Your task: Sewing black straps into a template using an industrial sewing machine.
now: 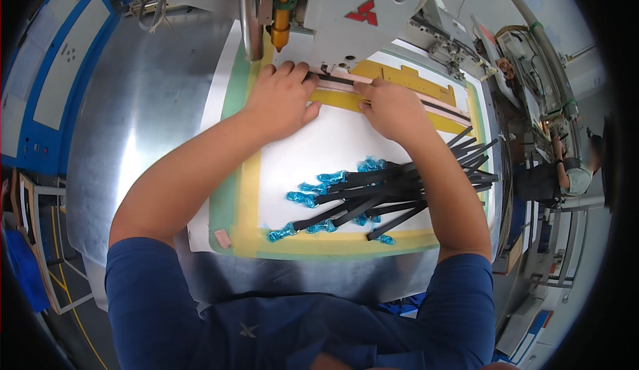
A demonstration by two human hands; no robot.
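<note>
A narrow black strap (334, 79) lies in a slot between pale pink strips, on a yellow template (336, 99) under the machine head. My left hand (283, 100) rests at the strap's left end, fingers spread and bent, thumb apart. On the same strap, further right, my right hand (394, 109) has its fingers bent, the thumb close to the index finger; its fingertips partly cover the strap. Below my right hand, a loose pile of black straps (383, 187) spreads over the white sheet (283, 170). Their left ends carry fittings wrapped in blue film (303, 199).
A white machine head (356, 17) with an amber-coloured pointed part (280, 33) stands just beyond my hands. Green and yellow tape borders the sheet on a metal table (146, 103). A small pink piece (222, 239) lies near its corner. Another person (566, 175) works at the far right.
</note>
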